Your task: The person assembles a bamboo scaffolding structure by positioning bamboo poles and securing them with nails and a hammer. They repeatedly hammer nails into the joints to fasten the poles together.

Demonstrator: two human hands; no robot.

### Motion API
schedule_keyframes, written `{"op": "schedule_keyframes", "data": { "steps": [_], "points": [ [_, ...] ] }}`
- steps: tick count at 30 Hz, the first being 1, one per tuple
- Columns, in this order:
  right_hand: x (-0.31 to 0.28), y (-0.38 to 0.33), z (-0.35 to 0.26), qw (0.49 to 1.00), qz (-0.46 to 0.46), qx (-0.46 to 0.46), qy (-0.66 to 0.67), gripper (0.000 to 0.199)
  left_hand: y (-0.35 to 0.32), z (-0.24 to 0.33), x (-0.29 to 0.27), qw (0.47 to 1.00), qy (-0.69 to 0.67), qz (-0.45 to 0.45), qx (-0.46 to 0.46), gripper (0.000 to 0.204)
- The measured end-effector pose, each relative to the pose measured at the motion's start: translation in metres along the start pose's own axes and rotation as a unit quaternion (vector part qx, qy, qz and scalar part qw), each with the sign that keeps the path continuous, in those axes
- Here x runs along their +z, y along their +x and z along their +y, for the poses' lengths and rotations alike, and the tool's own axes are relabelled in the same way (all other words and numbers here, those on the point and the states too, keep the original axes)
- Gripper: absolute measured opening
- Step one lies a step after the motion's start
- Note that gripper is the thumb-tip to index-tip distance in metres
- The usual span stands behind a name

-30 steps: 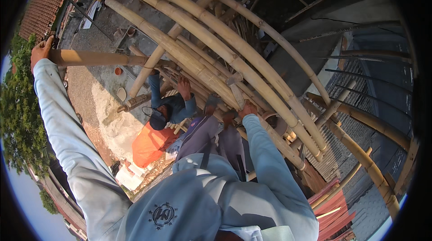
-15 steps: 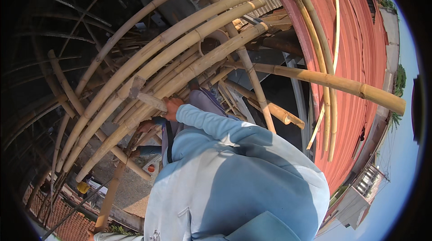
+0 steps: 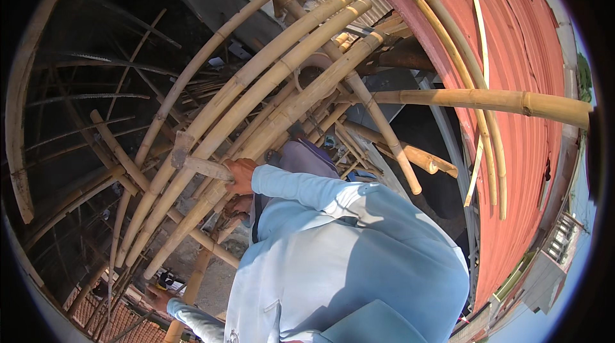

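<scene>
My right hand (image 3: 240, 176), at the end of a light blue sleeve, is closed around the handle of a hammer (image 3: 206, 167). The hammer's blocky head (image 3: 182, 146) is over the lower part of the bamboo poles (image 3: 269, 64); whether it touches them I cannot tell. At the lower left my left hand (image 3: 157, 298) reaches out with its fingers stretched and nothing visible in it, near an upright bamboo post (image 3: 195, 277). Just below my right hand is what looks like another person's hand (image 3: 238, 204), partly hidden by the poles and my sleeve.
A thick bamboo pole (image 3: 474, 101) juts out to the right, across a red corrugated roof sheet (image 3: 525, 170). Crossing bamboo (image 3: 384, 131) lies beneath the long poles. Thin rods (image 3: 96, 96) stick out at the left. Tiled roofing (image 3: 112, 320) lies far below.
The view has shifted slightly. My right hand and the hammer have moved down and left along the poles. My left hand has risen from the lower edge and shows more fully.
</scene>
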State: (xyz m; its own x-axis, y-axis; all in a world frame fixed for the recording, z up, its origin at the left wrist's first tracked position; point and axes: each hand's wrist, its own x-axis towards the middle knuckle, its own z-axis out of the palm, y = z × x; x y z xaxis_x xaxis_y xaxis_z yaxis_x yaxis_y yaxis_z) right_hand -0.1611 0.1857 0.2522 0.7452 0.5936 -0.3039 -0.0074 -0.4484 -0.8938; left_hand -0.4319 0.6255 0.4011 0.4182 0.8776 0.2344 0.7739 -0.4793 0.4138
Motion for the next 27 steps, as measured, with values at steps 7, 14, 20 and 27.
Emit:
{"op": "schedule_keyframes", "data": {
  "steps": [7,14,20,27],
  "points": [
    [0.0,-0.016,-0.005,0.996,-0.079,0.047,0.009,0.066,-0.182,0.192,0.249,0.584,-0.599,-0.499,-0.227,0.063],
    [-0.021,-0.06,0.094,0.867,-0.034,0.216,0.448,0.048,-0.197,0.274,0.318,0.713,-0.444,-0.461,-0.287,0.015],
    [-0.021,-0.144,0.301,0.827,0.239,0.471,0.194,0.033,-0.226,0.266,0.365,0.743,-0.35,-0.43,-0.374,0.019],
    [-0.044,-0.07,0.538,0.832,0.401,0.384,0.025,0.033,-0.259,0.235,0.394,0.767,-0.276,-0.452,-0.363,0.028]
  ]
}}
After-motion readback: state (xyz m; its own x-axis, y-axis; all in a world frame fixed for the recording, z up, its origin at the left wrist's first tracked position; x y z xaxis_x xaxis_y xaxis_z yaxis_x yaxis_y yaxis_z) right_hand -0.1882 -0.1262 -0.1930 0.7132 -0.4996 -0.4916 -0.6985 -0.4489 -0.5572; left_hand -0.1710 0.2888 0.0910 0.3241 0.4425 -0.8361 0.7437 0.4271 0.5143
